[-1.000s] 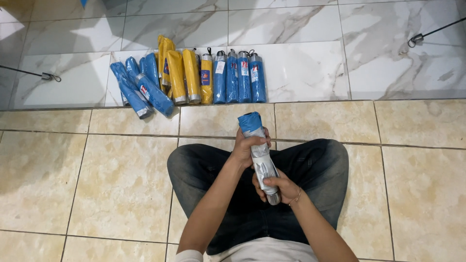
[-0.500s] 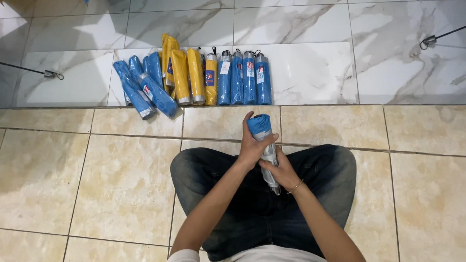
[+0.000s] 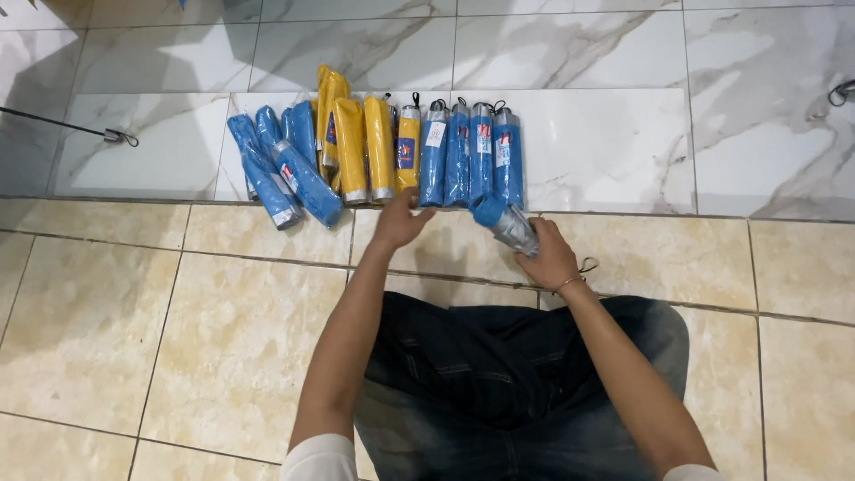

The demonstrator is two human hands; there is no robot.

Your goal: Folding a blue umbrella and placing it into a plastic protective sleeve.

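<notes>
My right hand grips a folded blue and grey umbrella, holding it low over the floor just in front of a row of folded umbrellas. My left hand reaches forward with fingers spread, touching the bottom end of the row near a yellow umbrella. The row leans against the wall: several blue umbrellas on the right, several yellow ones in the middle, and more blue ones lying slanted on the left. I sit cross-legged in dark jeans.
A marble-patterned wall rises behind the row. Beige floor tiles spread around me. A thin black cable runs along the wall at the left, and another cord end shows at the far right.
Both hands have moved forward from above my lap toward the row. My left hand let go of the umbrella and reached the row; my right hand carried the umbrella forward and lower.
</notes>
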